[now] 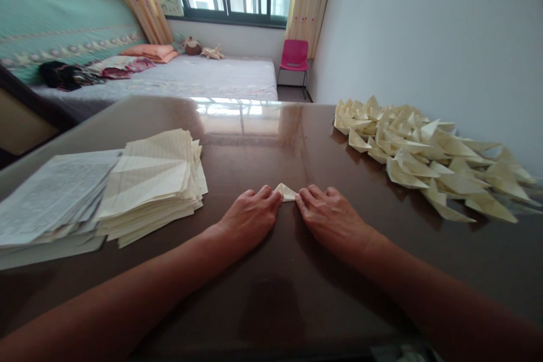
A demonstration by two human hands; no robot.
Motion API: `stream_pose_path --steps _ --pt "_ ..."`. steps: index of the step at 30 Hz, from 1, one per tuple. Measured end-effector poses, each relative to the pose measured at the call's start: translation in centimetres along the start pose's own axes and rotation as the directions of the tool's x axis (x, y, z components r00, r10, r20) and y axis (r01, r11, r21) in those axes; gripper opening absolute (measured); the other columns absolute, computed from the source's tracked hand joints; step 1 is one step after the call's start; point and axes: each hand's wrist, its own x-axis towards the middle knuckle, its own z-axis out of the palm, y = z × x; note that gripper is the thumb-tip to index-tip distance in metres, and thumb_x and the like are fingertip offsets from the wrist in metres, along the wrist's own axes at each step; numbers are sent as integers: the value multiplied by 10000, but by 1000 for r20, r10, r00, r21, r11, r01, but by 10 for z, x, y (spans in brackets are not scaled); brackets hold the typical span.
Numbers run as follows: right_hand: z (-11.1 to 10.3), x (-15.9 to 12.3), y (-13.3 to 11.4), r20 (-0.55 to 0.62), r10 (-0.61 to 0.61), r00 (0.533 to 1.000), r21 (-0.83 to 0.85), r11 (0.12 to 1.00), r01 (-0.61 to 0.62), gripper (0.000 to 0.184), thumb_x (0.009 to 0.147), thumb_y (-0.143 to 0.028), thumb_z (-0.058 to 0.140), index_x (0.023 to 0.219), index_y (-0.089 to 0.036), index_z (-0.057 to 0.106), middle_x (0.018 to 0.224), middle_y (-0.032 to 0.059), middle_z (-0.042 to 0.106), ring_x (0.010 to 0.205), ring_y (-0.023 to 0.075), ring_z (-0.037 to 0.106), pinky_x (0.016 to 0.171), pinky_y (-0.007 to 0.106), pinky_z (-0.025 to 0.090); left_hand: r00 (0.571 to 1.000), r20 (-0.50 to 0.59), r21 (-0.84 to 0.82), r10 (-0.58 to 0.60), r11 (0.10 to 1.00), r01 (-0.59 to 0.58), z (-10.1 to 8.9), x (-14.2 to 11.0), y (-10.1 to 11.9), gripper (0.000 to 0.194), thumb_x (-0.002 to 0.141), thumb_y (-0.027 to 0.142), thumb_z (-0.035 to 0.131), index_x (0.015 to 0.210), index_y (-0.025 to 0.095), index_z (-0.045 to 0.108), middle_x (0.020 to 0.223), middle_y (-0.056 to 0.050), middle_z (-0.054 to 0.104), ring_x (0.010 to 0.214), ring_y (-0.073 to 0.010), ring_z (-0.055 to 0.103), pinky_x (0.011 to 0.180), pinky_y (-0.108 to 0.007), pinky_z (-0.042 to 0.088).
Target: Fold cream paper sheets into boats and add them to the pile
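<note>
A small folded piece of cream paper [287,193] lies on the shiny brown table [254,147], its peak pointing away from me. My left hand [253,210] presses on its left corner with the fingers curled together. At the opposite corner, my right hand [326,214] holds it down in the same way, fingers bunched. Both palms face the tabletop, so the undersides of the fingers are hidden. Only the middle of the folded paper shows between the fingertips.
To the left sit a stack of creased lined sheets [148,175] and a pile of printed papers [51,198]. Many folded paper boats [407,150] crowd the table's right side by the wall. Beyond are a bed [220,76] and a pink chair [294,56].
</note>
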Motion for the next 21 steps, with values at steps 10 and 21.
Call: stream_pose_path --steps 10,21 --pt "5 6 7 -82 16 996 115 993 -7 326 942 -191 413 1232 -151 556 1090 133 618 1026 266 500 765 379 371 1000 26 -116 -17 993 20 4 -1 -10 337 949 216 433 1273 179 518 1072 -75 594 1010 -224 522 817 -343 494" --pt "37 23 31 -146 238 960 641 762 -91 342 881 -347 559 1195 -212 551 1057 54 624 939 172 569 756 263 418 967 -226 -442 -120 897 8 19 -5 -21 298 943 192 380 1166 219 576 1226 -78 477 924 -142 547 834 -284 486"
